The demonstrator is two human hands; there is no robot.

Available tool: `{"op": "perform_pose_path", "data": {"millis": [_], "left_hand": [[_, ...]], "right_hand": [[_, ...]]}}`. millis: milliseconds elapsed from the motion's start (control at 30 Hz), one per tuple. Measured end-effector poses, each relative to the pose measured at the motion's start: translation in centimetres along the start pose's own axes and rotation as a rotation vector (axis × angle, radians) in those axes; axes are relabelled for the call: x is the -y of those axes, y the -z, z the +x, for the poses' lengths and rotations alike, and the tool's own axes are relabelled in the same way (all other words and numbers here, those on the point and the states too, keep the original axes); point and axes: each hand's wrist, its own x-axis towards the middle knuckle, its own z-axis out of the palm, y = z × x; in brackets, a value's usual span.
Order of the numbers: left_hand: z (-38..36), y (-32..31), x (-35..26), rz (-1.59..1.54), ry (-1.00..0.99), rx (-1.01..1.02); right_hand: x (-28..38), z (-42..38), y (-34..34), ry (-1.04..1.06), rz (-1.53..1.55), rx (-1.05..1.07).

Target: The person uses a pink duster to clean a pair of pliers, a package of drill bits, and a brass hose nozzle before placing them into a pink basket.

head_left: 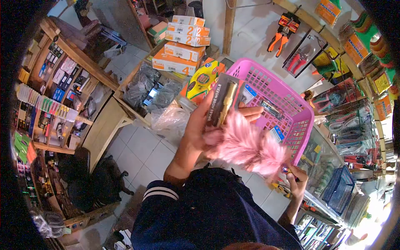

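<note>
While gripping a boxed brass hose nozzle (223, 102) at centre frame, left hand (204, 125) raised, thumb pressed against the near edge of the pack, other fingers (250, 112) wrapped behind it and showing at its 3 o'clock side. Nozzle pack upright, slightly tilted, dark card with white lettering down its edge and the golden nozzle visible through the front. Right hand (296, 180) at 4 o'clock, fingers curled shut around the handle of a pink feather duster (250, 146). Duster's fluffy head blurred, reaching toward 10 o'clock from that hand and touching or just under the lower end of the pack; cannot tell which. Behind the pack, toward 2 o'clock, pink plastic basket (287, 93) holding several small packaged items. At 12 o'clock, stacked orange and white boxes (185, 41) on a shelf, with a yellow packaged toy (203, 79) just beside them. Orange-handled pliers (283, 31) hanging on the wall at 1 o'clock, more carded tools toward 3 o'clock. Wooden display racks (62, 83) with small carded goods at 9 o'clock. Tiled floor (141, 150) below, dark navy garment (208, 212) filling the 6 o'clock edge.
</note>
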Motion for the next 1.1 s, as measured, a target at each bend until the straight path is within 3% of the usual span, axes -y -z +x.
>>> {"op": "perform_pose_path", "data": {"millis": [67, 200, 333, 600, 633, 733, 767, 800, 833, 867, 900, 967, 1033, 1067, 1100], "left_hand": [[-0.2, 0.1, -0.5, 0.032, 0.008, -0.073], [0.6, 0.7, 1.6, 0.002, 0.033, 0.018], [0.4, -1.2, 1.5, 0.032, 0.013, -0.109], [1.3, 0.5, 1.5, -0.121, 0.149, -0.005], [1.3, 0.7, 1.3, -0.113, 0.078, 0.037], [0.6, 0.2, 0.6, -0.001, 0.037, -0.145], [0.7, 0.8, 1.0, 0.088, 0.015, -0.04], [1.2, 0.8, 1.7, -0.043, 0.023, 0.049], [1.7, 2.4, 2.4, -0.019, 0.095, 0.132], [2.2, 2.7, 2.5, 0.008, 0.166, 0.22], [1.6, 2.2, 2.6, -0.033, 0.183, 0.095], [1.3, 2.5, 2.5, -0.023, 0.049, 0.076], [0.6, 4.0, 1.3, 0.045, -0.026, 0.003], [-0.1, 4.4, 0.4, 0.251, -0.157, -0.255], [-0.3, 4.6, 0.5, 0.247, -0.157, -0.259]], "right_hand": [[-0.3, -0.4, 0.8, -0.018, -0.009, 0.024], [1.0, -0.5, -0.4, -0.027, -0.048, 0.011], [0.7, -0.5, 0.0, -0.022, -0.008, 0.011], [1.5, -0.2, -1.3, -0.069, -0.002, 0.004], [0.9, -0.3, -1.0, -0.031, 0.017, -0.017], [0.2, -0.3, -0.5, -0.002, 0.03, -0.029], [0.9, 0.1, -0.8, -0.028, 0.039, -0.015], [1.4, 0.3, -1.1, -0.059, 0.05, -0.001], [1.6, 0.5, -1.3, -0.127, 0.044, 0.03], [1.6, 0.6, -1.3, -0.066, 0.026, 0.026], [1.6, 0.9, -1.1, 0.0, 0.005, 0.022], [1.4, 0.9, 0.2, 0.106, 0.063, 0.033], [1.9, 0.2, 2.4, -0.061, 0.227, -0.007], [2.7, -0.1, 3.4, -0.152, 0.31, -0.025], [2.8, -0.3, 3.3, -0.157, 0.31, -0.022]]}}
